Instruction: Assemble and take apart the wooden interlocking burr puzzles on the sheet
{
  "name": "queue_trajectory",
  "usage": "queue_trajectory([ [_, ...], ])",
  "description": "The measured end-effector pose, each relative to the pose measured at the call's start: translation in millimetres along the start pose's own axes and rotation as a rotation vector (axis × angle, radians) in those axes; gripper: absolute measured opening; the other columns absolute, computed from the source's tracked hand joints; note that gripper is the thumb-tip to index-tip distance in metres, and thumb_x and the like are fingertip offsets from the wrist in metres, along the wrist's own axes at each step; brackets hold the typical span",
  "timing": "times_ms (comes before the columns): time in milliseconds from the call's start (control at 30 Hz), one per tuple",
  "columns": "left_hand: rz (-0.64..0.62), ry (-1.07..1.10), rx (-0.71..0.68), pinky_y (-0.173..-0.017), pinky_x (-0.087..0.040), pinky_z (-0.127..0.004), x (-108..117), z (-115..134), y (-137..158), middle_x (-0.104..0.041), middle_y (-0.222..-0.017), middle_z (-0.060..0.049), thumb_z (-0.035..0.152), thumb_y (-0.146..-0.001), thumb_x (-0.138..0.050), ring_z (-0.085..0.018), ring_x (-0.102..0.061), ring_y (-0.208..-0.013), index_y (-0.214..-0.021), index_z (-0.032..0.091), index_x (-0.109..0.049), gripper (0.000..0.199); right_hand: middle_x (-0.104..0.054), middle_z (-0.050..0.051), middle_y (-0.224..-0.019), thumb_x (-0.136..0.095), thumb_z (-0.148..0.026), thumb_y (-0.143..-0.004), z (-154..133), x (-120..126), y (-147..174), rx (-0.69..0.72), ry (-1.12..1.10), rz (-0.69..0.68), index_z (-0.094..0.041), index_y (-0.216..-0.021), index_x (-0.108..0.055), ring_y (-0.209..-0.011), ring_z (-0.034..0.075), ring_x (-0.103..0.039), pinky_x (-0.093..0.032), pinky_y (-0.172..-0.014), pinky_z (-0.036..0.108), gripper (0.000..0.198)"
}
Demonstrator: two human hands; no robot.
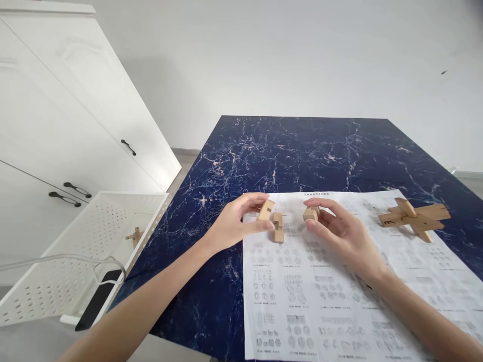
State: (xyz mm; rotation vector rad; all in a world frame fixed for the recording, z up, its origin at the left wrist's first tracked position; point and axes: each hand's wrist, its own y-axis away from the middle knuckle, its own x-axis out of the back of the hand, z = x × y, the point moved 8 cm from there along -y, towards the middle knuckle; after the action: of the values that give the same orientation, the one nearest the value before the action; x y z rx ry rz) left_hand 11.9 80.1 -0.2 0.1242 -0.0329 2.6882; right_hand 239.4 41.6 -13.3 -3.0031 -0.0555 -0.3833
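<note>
My left hand (241, 221) pinches a notched wooden puzzle piece (266, 210) between thumb and fingers, over the upper left corner of a printed instruction sheet (271, 317). Just right of its thumb, a second notched wooden piece (278, 236) lies on the paper. My right hand (341, 231) is closed on a short wooden block (311, 214), held by thumb and fingertips; the fingers partly cover it. A gap separates the two hands. Farther right rests a cross-shaped assembly of interlocked wooden pieces (415, 217), on the sheet's right edge.
A dark blue marble-patterned table (287, 156) carries everything. To its left stands a white perforated basket (49, 281) with another wooden piece (135, 236) inside and a pale cable (64, 257) across it. A white cabinet (75, 100) stands at far left, and a white wall behind.
</note>
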Motion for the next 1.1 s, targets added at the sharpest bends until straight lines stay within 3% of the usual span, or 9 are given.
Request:
queue_trajectory([
  [167, 0.058, 0.67, 0.264, -0.067, -0.058, -0.03, 3, -16, -3, -0.071, -0.086, -0.006, 0.083, -0.098, -0.049, -0.014, -0.062, -0.065, -0.101, 0.017, -0.075, 0.071, -0.069, 0.005, -0.089, -0.06, -0.063, -0.104, 11, 3, 0, -0.023, -0.095, -0.063, -0.03, -0.119, -0.073, -0.072, 0.023, -0.061, -0.052, -0.072, 0.04, 0.038],
  [233, -0.016, 0.729, 0.332, -0.044, -0.042, -0.023, -1, -19, -2, -0.058, -0.066, -0.002, 0.09, -0.096, -0.041, -0.009, -0.047, -0.048, -0.072, 0.017, -0.064, 0.08, -0.07, 0.007, -0.1, -0.053, -0.067, -0.106, 16, 3, 1, -0.055, -0.205, -0.071, -0.028, -0.106, -0.073, -0.059, 0.018, -0.052, -0.045, -0.06, 0.037, 0.045],
  [333, -0.15, 0.689, 0.372, -0.033, -0.014, -0.02, -10, -19, 2, -0.034, -0.05, 0.005, 0.097, -0.09, -0.036, -0.005, -0.024, -0.037, -0.055, 0.021, -0.038, 0.084, -0.057, 0.003, -0.075, -0.043, -0.073, -0.107, 20, -1, 3, -0.139, -0.297, -0.099, -0.026, -0.092, -0.068, -0.049, 0.015, -0.034, -0.03, -0.049, 0.034, 0.055],
  [433, -0.157, 0.581, 0.352, -0.036, -0.009, -0.02, -16, -19, 6, -0.03, -0.05, 0.008, 0.094, -0.091, -0.041, -0.005, -0.016, -0.039, -0.063, 0.02, -0.044, 0.079, -0.038, -0.003, -0.059, -0.041, -0.072, -0.108, 15, -2, 4, -0.149, -0.293, -0.108, -0.026, -0.094, -0.068, -0.05, 0.017, -0.027, -0.031, -0.052, 0.035, 0.055],
  [667, -0.054, 0.39, 0.257, -0.065, -0.046, -0.03, -21, -11, 6, -0.065, -0.096, -0.006, 0.063, -0.106, -0.048, -0.015, -0.05, -0.071, -0.114, 0.019, -0.069, 0.049, -0.058, 0.0, -0.071, -0.059, -0.064, -0.105, 13, -9, 3, -0.175, -0.258, -0.143, -0.027, -0.105, -0.07, -0.057, 0.017, -0.047, -0.052, -0.063, 0.036, 0.039],
  [767, -0.085, 0.267, 0.227, -0.07, -0.049, -0.033, -21, -11, 4, -0.069, -0.113, -0.009, 0.038, -0.1, -0.06, -0.018, -0.059, -0.083, -0.122, 0.02, -0.069, 0.029, -0.07, 0.007, -0.087, -0.064, -0.061, -0.104, 9, -12, 2, -0.136, -0.234, -0.166, -0.026, -0.101, -0.073, -0.088, 0.025, -0.069, -0.06, -0.085, 0.042, 0.037],
  [867, -0.145, 0.149, 0.153, -0.075, -0.055, -0.034, -22, -10, 5, -0.068, -0.13, -0.013, 0.034, -0.101, -0.06, -0.023, -0.069, -0.099, -0.144, 0.022, -0.062, 0.044, -0.074, 0.013, -0.097, -0.067, -0.061, -0.102, 7, -14, 2, -0.115, -0.209, -0.188, -0.025, -0.099, -0.075, -0.124, 0.034, -0.066, -0.06, -0.095, 0.045, 0.037],
  [1000, -0.041, -0.294, -0.048, -0.098, -0.059, -0.046, -12, -8, 9, -0.062, -0.149, -0.014, 0.034, -0.111, -0.047, -0.029, -0.072, -0.119, -0.168, 0.031, -0.033, 0.058, -0.075, 0.008, -0.1, -0.067, -0.06, -0.103, 12, -15, 3, -0.154, -0.252, -0.194, -0.024, -0.11, -0.071, -0.075, 0.02, -0.069, -0.06, -0.074, 0.038, 0.036],
  [1100, 0.051, -0.685, -0.197, -0.119, -0.049, -0.055, -11, -4, 15, -0.054, -0.16, -0.013, 0.026, -0.113, -0.039, -0.031, -0.059, -0.143, -0.171, 0.033, -0.023, 0.061, -0.074, 0.003, -0.087, -0.066, -0.058, -0.104, 15, -15, 3, -0.181, -0.247, -0.197, -0.023, -0.111, -0.069, -0.064, 0.016, -0.062, -0.055, -0.068, 0.034, 0.036],
])
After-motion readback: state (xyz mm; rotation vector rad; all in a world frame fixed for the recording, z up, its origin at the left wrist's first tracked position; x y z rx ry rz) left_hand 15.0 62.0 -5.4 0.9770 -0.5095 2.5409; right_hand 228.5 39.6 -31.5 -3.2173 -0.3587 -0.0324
